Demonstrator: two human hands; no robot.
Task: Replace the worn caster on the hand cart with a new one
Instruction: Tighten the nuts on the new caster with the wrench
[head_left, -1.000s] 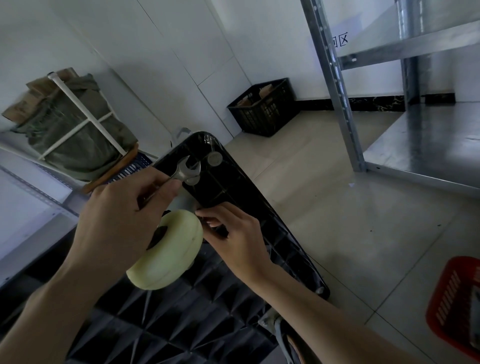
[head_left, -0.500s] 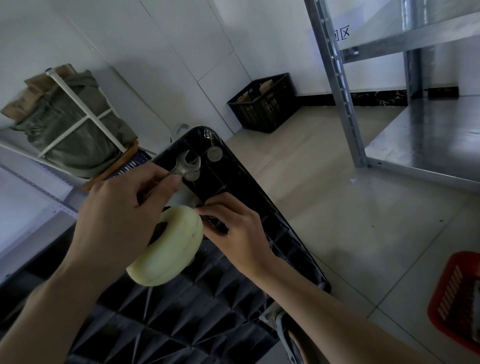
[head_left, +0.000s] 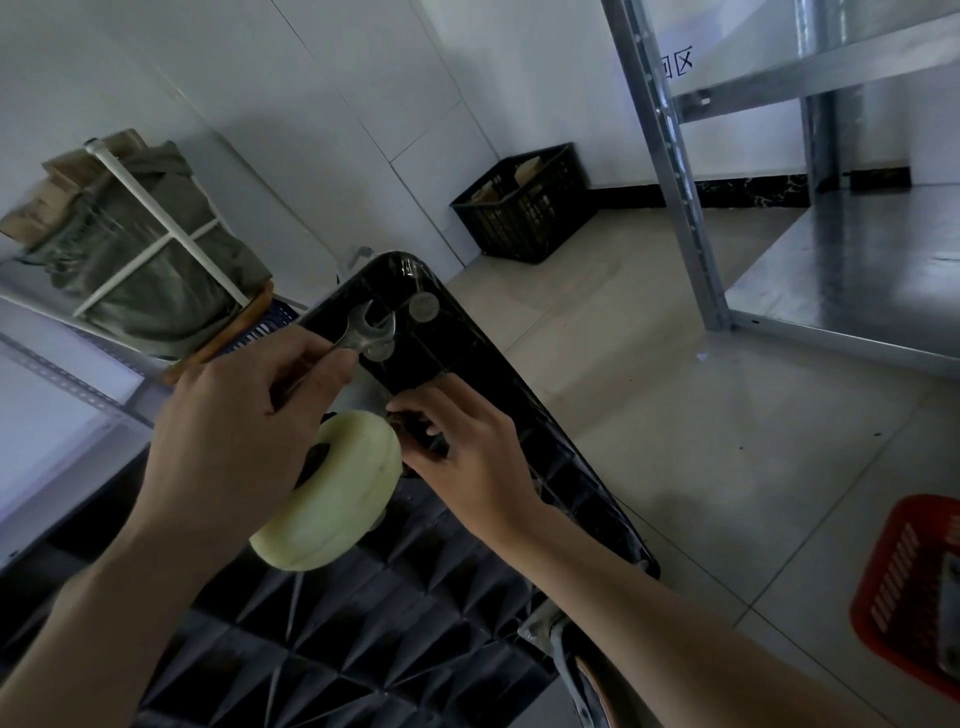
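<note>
The black plastic hand cart (head_left: 545, 467) stands tipped up with its ribbed underside facing me. A pale yellow caster wheel (head_left: 332, 499) sits against that underside near the top corner. My left hand (head_left: 234, 441) grips a silver open-end wrench (head_left: 366, 330), whose jaw points up beside two round metal washers (head_left: 423, 306) on the cart. My right hand (head_left: 467, 457) pinches something small and dark at the caster's mount, just right of the wheel; what it is stays hidden by the fingers. Another caster (head_left: 566, 654) shows at the cart's lower edge.
A steel shelving rack (head_left: 680, 208) rises at the right over a tiled floor. A black crate (head_left: 524, 213) stands by the far wall. A red basket (head_left: 914, 592) lies at the right edge. A green bag on a white frame (head_left: 140, 260) is at left.
Both hands stay at the caster. The wrench head has lifted slightly, and my right fingers have shifted a little at the mount.
</note>
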